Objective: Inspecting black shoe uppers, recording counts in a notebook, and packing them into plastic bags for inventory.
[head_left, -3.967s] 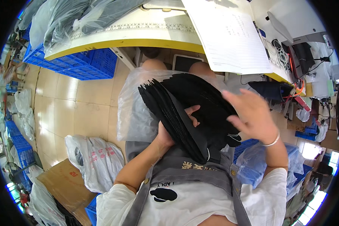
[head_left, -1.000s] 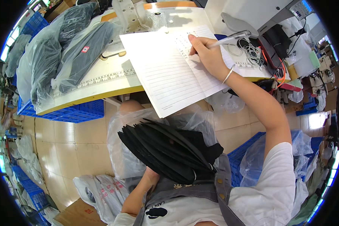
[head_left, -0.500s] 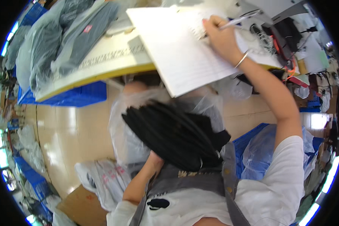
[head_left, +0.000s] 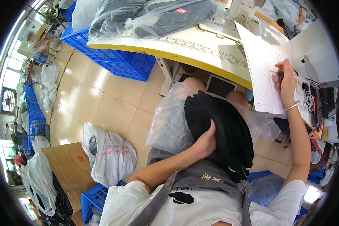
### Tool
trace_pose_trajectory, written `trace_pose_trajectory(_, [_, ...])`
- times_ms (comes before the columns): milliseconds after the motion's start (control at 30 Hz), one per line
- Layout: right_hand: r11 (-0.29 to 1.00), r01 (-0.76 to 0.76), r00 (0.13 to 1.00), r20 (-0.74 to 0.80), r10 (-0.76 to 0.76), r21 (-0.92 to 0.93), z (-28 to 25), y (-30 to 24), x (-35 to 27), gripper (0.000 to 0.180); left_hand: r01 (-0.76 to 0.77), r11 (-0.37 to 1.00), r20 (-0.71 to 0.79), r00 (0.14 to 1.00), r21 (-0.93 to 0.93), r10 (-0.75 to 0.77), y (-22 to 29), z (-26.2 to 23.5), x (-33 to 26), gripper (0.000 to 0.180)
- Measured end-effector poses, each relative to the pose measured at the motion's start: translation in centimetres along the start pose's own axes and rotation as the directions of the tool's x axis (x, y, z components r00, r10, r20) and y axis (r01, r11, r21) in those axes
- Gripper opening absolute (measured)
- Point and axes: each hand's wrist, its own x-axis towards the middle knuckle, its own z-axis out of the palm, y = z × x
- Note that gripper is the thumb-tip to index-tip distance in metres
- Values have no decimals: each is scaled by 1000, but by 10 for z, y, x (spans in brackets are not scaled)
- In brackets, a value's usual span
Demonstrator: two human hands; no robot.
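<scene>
My right hand (head_left: 287, 82) is closed around a white pen (head_left: 304, 80), its dark end toward the page. It rests on an open ruled notebook (head_left: 260, 75) that lies at the table's edge and sticks out past it. A thick stack of black fabric pieces (head_left: 216, 120) sits on my lap, its edges fanned. My left hand (head_left: 205, 144) grips the near left side of that stack, thumb on top and the other fingers hidden. Under the stack, a clear plastic sheet (head_left: 165, 122) covers my legs.
The white table (head_left: 169, 41) has a yellow front edge and a printed ruler. Plastic-wrapped dark garments (head_left: 173, 17) lie on it. A blue crate (head_left: 128, 66) stands below. To the left are a white bag (head_left: 115, 160), a cardboard box (head_left: 66, 165) and a distant person (head_left: 41, 43).
The view has swung left, so the table, notebook and lap appear further right. My left thumb now shows on top of the black stack. The pen stays in my right hand at the notebook.
</scene>
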Motion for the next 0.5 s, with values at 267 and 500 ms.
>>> trace_pose_trajectory(267, [1000, -14, 996, 85, 16, -28, 3, 7, 8, 42, -183, 970, -204, 956, 159, 213, -18, 22, 18, 58])
trace_pose_trajectory(500, [998, -58, 996, 70, 60, -40, -10, 13, 15, 39, -242, 685, -186, 853, 687, 488, -50, 56, 22, 49])
